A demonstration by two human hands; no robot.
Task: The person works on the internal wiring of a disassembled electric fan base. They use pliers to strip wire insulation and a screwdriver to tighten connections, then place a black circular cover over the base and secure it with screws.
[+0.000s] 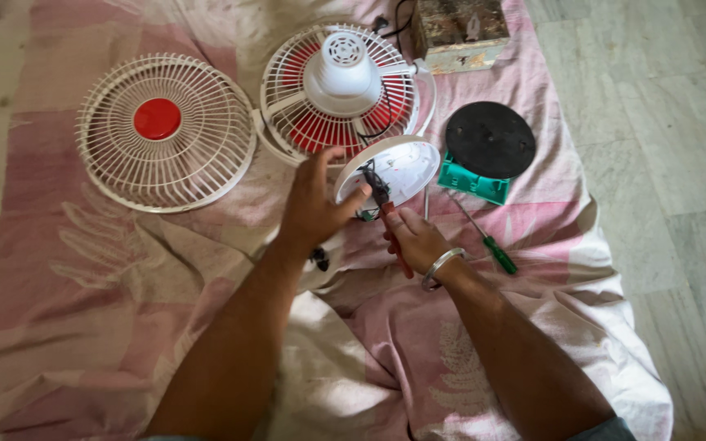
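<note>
My left hand (314, 206) grips the rim of a round white fan base (398, 167), tilted up on its edge. My right hand (418, 239), with a metal bangle on the wrist, holds red-handled pliers (387, 214) whose jaws meet black wires at the base's underside. Just behind the base lies the fan's motor housing (341, 69) in its white rear grille with red blades (320, 135).
A detached white front grille with a red centre cap (161, 122) lies at the left. A black round disc (490, 139) rests on a green part (471, 181). A green-handled screwdriver (488, 241) and a worn box (459, 33) lie on the pink-and-cream cloth (83, 310). Stone floor (663, 122) on the right.
</note>
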